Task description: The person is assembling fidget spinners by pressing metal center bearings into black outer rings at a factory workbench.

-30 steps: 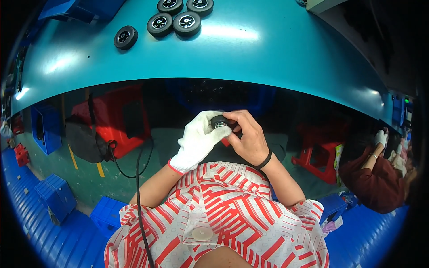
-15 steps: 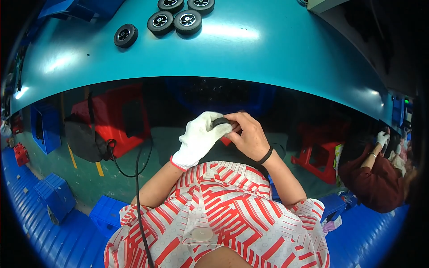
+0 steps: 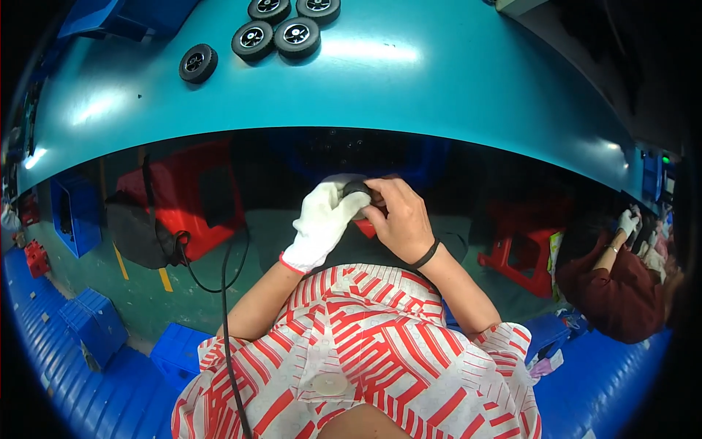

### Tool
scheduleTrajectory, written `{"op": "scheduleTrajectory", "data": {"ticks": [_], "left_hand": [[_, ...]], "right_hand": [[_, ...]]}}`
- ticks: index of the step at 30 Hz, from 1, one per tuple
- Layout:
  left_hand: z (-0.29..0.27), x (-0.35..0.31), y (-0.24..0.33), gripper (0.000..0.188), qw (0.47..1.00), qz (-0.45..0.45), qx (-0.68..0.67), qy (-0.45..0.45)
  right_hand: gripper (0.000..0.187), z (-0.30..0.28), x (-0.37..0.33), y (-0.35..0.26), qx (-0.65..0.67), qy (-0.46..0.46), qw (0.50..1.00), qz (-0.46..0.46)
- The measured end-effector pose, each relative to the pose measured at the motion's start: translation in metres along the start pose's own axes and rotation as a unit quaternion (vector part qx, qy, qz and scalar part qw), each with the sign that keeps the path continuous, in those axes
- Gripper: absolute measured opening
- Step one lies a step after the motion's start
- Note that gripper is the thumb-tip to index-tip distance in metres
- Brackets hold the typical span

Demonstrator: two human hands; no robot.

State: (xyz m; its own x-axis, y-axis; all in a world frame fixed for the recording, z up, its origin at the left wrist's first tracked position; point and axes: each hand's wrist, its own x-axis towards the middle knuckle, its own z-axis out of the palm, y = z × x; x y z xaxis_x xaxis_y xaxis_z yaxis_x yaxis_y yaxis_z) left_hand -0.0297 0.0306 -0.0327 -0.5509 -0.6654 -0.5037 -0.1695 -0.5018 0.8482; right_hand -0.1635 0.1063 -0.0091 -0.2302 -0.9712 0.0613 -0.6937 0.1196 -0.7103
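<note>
My left hand (image 3: 322, 225), in a white glove with a red cuff edge, is closed round a small black wheel (image 3: 356, 189). My bare right hand (image 3: 401, 218) pinches the wheel's other side, thumb and fingers close together. A black band circles the right wrist. Both hands hold it in front of my body, off the table's near edge. Fingers hide most of the wheel, so its face does not show. On the teal table (image 3: 439, 95) lie several black wheels (image 3: 297, 36) with silver spoked hubs, and a single wheel (image 3: 198, 63) sits apart to their left.
Under the table edge is a dark blue bin (image 3: 417, 157) with small parts. Red stools (image 3: 179, 197) stand left and right, a black bag (image 3: 139, 234) against the left one. A black cable (image 3: 225, 322) runs down past my left arm. A co-worker (image 3: 618, 289) sits at the right.
Both hands have shifted slightly left with the wheel, which has turned between the fingers. The table's wheels appear a little further left and up in the picture.
</note>
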Motion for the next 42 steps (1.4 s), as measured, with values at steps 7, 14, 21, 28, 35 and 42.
{"op": "scheduleTrajectory", "data": {"ticks": [7, 14, 21, 28, 35, 42], "left_hand": [[-0.012, 0.003, 0.013, 0.029, 0.997, -0.022, 0.037, -0.066], [-0.008, -0.003, 0.014, 0.032, 0.967, -0.089, -0.224, -0.076], [-0.006, -0.008, 0.004, 0.032, 0.999, -0.001, 0.027, -0.022], [-0.005, -0.009, 0.009, 0.029, 0.973, 0.125, 0.194, 0.023], [-0.004, -0.003, -0.004, 0.026, 0.989, 0.068, 0.131, 0.012], [-0.002, 0.002, -0.010, 0.027, 1.000, -0.010, 0.019, -0.006]], "right_hand": [[0.034, -0.010, 0.010, 0.008, 0.192, -0.042, 0.973, 0.125], [0.038, -0.006, 0.006, 0.011, 0.171, -0.032, 0.982, 0.078], [0.033, 0.002, -0.002, 0.011, 0.009, -0.032, 0.999, 0.020], [0.033, 0.004, 0.000, 0.008, 0.074, -0.055, 0.995, 0.044], [0.038, 0.016, -0.005, 0.020, 0.033, -0.022, 0.999, -0.019], [0.038, 0.020, -0.013, 0.022, 0.010, -0.024, 1.000, -0.007]]}}
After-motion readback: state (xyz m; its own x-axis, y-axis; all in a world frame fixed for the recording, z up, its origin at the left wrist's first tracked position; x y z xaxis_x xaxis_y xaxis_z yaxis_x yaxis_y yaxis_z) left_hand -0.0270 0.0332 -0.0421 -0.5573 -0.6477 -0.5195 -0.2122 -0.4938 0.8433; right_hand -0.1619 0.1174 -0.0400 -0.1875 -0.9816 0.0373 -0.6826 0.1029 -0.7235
